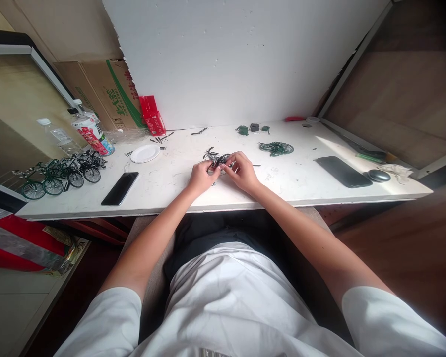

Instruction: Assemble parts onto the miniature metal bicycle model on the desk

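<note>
Both my hands meet over the middle of the white table, close to its front edge. Between them is a small black model bicycle [224,157], partly covered by my fingers. My left hand [202,176] pinches it from the left side. From the right, my right hand [243,172] has thumb and fingertips closed on it near a wheel. Thin dark bits stick out behind my left fingers. Several finished-looking model bicycles [74,177], green and black, stand in a row at the table's left. A pile of green bicycle parts [277,148] lies beyond my right hand.
A phone [120,189] and a white plate [145,153] lie on the left, bottles [91,133] and a red box [152,115] behind. Small green pieces [242,130] sit at the back. On the right are a dark flat slab [344,171] and a round grey object [378,175].
</note>
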Motion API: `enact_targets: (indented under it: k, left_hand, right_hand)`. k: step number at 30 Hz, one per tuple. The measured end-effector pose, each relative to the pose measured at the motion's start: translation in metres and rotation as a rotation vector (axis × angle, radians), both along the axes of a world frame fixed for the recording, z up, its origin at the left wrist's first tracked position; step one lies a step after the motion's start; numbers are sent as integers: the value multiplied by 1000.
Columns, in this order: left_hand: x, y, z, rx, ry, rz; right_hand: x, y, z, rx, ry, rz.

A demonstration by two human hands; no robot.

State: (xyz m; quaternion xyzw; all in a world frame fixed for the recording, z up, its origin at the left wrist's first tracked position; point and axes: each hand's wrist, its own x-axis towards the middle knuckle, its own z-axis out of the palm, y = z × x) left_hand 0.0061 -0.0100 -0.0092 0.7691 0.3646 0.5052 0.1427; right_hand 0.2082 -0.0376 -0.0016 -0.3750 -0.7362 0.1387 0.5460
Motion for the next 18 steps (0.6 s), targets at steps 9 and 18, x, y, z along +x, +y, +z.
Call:
enact_targets:
  k: [9, 18]
  left_hand:
    - [1, -1, 1, -4, 13, 20]
    - [1, -1, 2, 10, 28, 14]
  right_hand:
    - [0, 1, -2, -9, -9, 4]
    - [1, 3, -4, 4, -18, 4]
